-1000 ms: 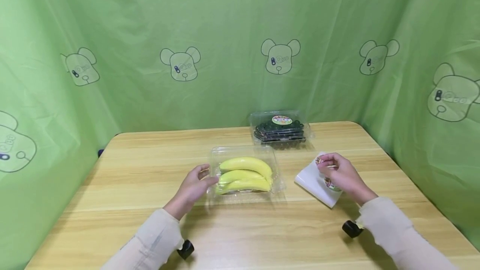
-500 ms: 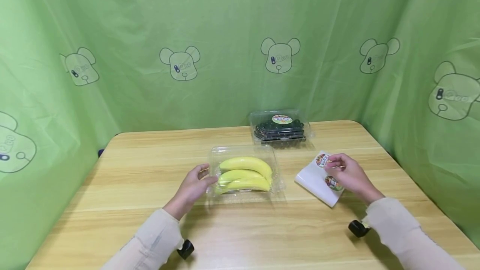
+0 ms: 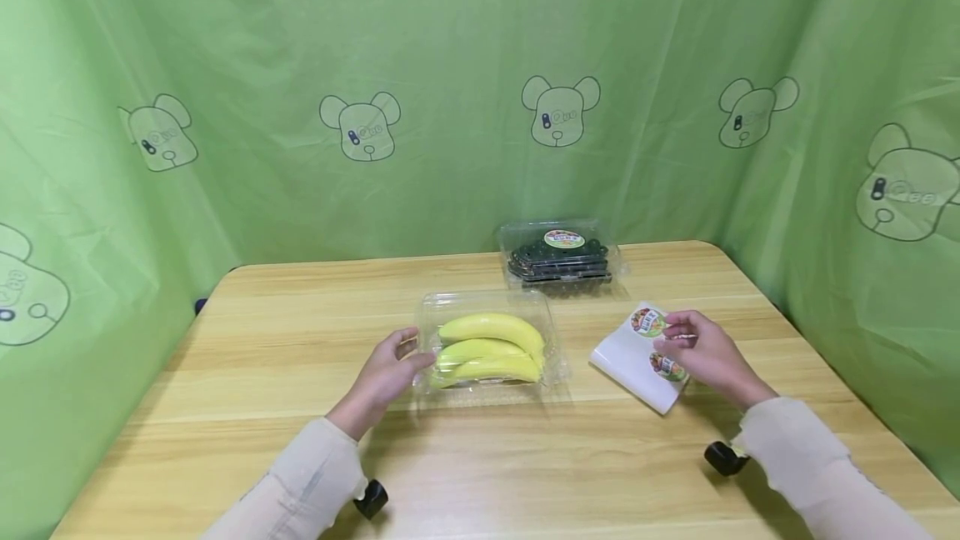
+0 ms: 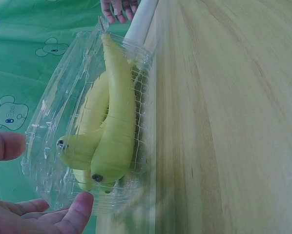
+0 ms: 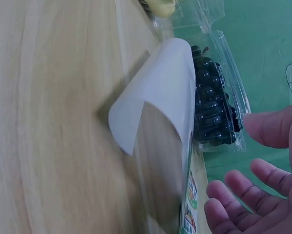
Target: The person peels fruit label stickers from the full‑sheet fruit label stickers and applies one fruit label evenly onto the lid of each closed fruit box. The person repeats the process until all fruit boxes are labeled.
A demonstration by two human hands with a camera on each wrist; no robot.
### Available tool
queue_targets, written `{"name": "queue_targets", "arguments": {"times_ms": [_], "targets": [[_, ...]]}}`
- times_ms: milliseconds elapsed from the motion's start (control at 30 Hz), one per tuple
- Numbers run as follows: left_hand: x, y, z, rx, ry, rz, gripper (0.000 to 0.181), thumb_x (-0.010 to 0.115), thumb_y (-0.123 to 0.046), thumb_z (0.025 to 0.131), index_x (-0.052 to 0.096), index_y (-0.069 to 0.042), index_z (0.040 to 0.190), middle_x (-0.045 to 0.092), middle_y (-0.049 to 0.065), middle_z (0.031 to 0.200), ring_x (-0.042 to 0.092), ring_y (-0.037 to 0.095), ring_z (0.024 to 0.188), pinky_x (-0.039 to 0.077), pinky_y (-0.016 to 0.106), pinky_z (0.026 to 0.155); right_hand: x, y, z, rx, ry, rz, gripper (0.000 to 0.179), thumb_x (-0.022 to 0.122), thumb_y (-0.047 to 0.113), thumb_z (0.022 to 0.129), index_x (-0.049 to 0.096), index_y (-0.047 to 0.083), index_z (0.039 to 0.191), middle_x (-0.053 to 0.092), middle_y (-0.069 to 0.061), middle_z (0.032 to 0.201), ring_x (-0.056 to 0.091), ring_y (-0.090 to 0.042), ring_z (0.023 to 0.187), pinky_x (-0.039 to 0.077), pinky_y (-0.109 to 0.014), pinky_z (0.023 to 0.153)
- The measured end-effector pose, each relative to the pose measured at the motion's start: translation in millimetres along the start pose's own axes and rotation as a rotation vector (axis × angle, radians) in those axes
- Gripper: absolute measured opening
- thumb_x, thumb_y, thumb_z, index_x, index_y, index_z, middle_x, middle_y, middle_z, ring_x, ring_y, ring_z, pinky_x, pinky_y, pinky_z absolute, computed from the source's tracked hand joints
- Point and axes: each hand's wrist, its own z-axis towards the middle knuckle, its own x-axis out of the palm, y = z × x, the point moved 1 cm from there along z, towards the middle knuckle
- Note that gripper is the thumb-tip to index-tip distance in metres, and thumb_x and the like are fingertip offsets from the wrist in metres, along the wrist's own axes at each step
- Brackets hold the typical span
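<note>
A lidded clear plastic box [image 3: 480,301] holding yellow bananas [image 3: 491,327] stands mid-table. My left hand [image 3: 382,375] is at its left side, thumb by the near corner and fingers loosely bent. In the left wrist view, thumb and fingers [image 4: 79,210] lie apart around the box end. Right of the box lies a white sheet of stickers [image 3: 626,362], its left part curled over. It bears round fruit-print stickers, one upper [image 3: 647,322] and one lower [image 3: 666,366]. My right hand [image 3: 705,354] hovers at the sheet's right edge; the right wrist view shows its thumb and fingers spread with nothing between them.
Behind, near the table's far edge, stands another clear box with dark grapes [image 3: 555,263], a round sticker [image 3: 564,239] on its lid. A green curtain [image 3: 450,182] with bear-head outlines closes off the back and sides of the wooden table [image 3: 525,465].
My right hand has drawn slightly to the right across the sheet, uncovering more of both stickers. My left hand and the banana box have stayed in place.
</note>
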Motion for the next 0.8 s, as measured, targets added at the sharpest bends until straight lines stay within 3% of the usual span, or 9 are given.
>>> {"name": "queue_targets", "arguments": {"times_ms": [367,800], "targets": [[0.2,0.2,-0.1,0.001,0.001,0.002,0.064,0.064,-0.018,0.091,0.035,0.002,0.145,0.039,0.026,0.146,0.037,0.043,0.133,0.035,0.056,0.106,-5,-9,-2.5,-0.003,0.037,-0.026,0.071,0.07,0.029,0.089,0.036,-0.012,0.136,0.048,-0.034,0.128,0.048,-0.048,0.115,0.043,-0.059,0.095],[0.0,1.2,0.3,-0.004,0.003,-0.011,0.066,0.065,-0.019,0.09,0.035,0.001,0.145,0.039,0.025,0.146,0.038,0.043,0.132,0.036,0.056,0.105,-6,-20,-2.9,-0.012,0.077,-0.088,0.089,0.078,0.041,0.079,0.036,-0.013,0.135,0.043,-0.037,0.131,0.043,-0.054,0.119,0.036,-0.065,0.098]]}}
